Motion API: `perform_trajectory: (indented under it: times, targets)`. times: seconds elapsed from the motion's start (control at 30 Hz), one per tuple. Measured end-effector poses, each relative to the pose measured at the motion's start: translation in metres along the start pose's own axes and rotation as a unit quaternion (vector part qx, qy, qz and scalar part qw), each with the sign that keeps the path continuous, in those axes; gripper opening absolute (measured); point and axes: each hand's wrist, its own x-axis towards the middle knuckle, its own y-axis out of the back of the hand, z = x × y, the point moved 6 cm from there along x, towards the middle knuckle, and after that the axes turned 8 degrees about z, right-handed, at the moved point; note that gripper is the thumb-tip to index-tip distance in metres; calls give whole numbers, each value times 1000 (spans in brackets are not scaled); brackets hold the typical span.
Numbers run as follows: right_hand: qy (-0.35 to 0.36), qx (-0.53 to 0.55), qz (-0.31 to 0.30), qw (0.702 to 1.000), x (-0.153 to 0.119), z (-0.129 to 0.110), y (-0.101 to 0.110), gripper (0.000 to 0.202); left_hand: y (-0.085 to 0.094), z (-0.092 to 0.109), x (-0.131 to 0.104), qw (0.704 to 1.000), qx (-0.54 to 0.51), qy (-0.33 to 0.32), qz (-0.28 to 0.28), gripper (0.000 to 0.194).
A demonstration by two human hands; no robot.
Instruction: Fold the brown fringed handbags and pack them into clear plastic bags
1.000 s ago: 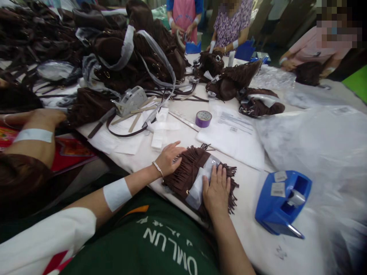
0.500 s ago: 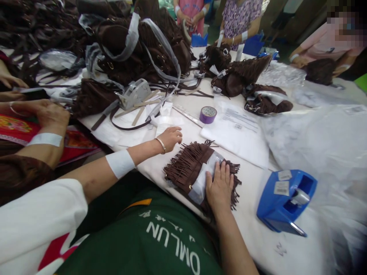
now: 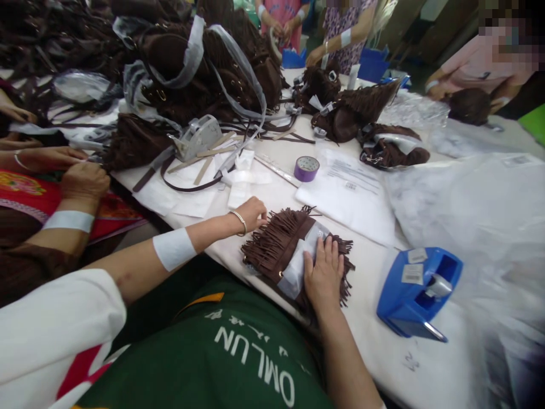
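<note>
A dark brown fringed bag (image 3: 286, 238) lies flat on the white table in front of me, a clear plastic wrap strip (image 3: 298, 261) across its middle. My right hand (image 3: 324, 272) rests palm down on its right part, fingers stretched out over the plastic and fringe. At the upper left edge of the fringe is my left hand (image 3: 252, 215), its fingers curled together in a pinch. Whatever may be between those fingertips is too small to make out. A gold eyelet shows near the bag's lower edge.
A blue tape dispenser (image 3: 419, 292) stands at right. Behind the bag are a purple tape roll (image 3: 306, 168) and a printed white sheet (image 3: 349, 193). A grey dispenser (image 3: 199, 136), straps and piled brown bags (image 3: 191, 74) lie beyond. A co-worker's hands (image 3: 83, 179) are close on the left.
My left hand has come down to the fringe and its fingers have curled in. My right hand stays flat on the bag. The co-worker's hands at left have shifted.
</note>
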Motion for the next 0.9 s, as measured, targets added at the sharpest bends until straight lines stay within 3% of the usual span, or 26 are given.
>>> perform_trajectory:
  times: [0.07, 0.17, 0.23, 0.3, 0.4, 0.47, 0.67, 0.77, 0.83, 0.9]
  targets:
    - [6, 38, 9, 999, 4, 4, 11, 57, 12, -3, -4, 999, 21, 23, 36, 6]
    - [13, 77, 65, 995, 18, 20, 33, 55, 16, 33, -2, 994, -5, -36, 107, 26]
    - [34, 85, 64, 994, 27, 32, 38, 54, 2, 64, 3, 986, -52, -113, 109, 32]
    - [59, 119, 20, 991, 32, 44, 32, 47, -20, 79, 7, 982, -89, -148, 77, 30]
    - [58, 193, 10, 979, 27, 64, 24, 34, -43, 66, 9, 985, -103, -126, 48, 22]
    - [45, 216, 38, 975, 18, 78, 24, 26, -47, 49, 6, 988, -92, -115, 41, 19]
    - [21, 206, 36, 978, 0, 115, 36, 18, -22, 4, -2, 994, -1, -105, 16, 14]
    - [-33, 176, 42, 983, 0, 127, 50, 26, -9, -18, -1, 998, 46, -43, -1, 16]
    - [-57, 168, 85, 980, 4, 120, 61, 34, 0, -16, 2, 998, 47, -26, 28, 24]
    - [-32, 175, 123, 976, 12, 98, 68, 37, 4, 5, 6, 995, 11, -72, 65, 30]
